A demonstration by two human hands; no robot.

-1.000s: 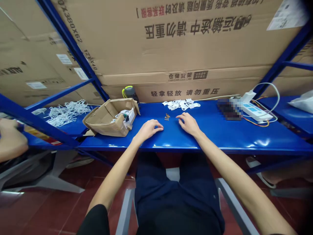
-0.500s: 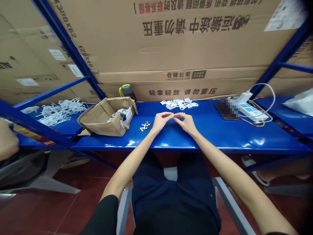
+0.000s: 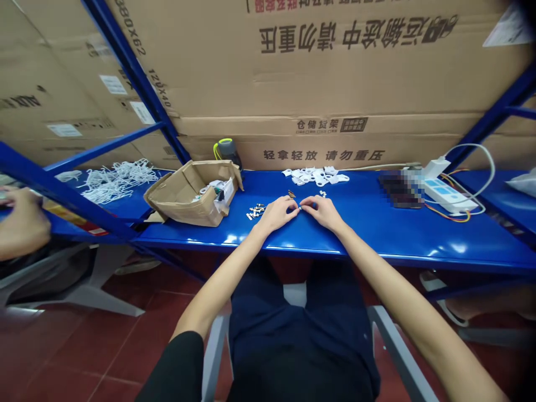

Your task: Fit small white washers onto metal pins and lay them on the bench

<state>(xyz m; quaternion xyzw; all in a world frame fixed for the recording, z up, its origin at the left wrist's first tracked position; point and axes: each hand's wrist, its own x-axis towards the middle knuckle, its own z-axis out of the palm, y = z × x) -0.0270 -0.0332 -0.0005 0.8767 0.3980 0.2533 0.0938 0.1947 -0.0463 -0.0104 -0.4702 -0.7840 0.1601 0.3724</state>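
Note:
My left hand [image 3: 281, 214] and my right hand [image 3: 322, 212] meet fingertip to fingertip just above the blue tabletop. Both are closed in a pinch on a tiny white piece [image 3: 300, 209], whose exact kind is too small to make out. Beside my left hand lies a small pile of metal pieces [image 3: 256, 211]. Several brownish, copper-coloured bits [image 3: 291, 194] sit just beyond that hand's fingers. Past my right hand are a few tiny white pieces [image 3: 322, 194]. Farther back, flat white plastic parts [image 3: 315, 176] with holes are heaped together.
An open cardboard box [image 3: 184, 209] with small items stands at left, a dark bottle [image 3: 228, 149] behind it. At right are a partly blurred dark object [image 3: 400, 190] and a white power strip [image 3: 446, 194] with cables. Another person's hand [image 3: 23, 220] is at far left, near white cords [image 3: 119, 181].
My hands have come down slightly and tilted, now showing the tiny white piece between the fingertips. The copper-coloured bits and tiny white pieces behind them have come into sight. The view has shifted left.

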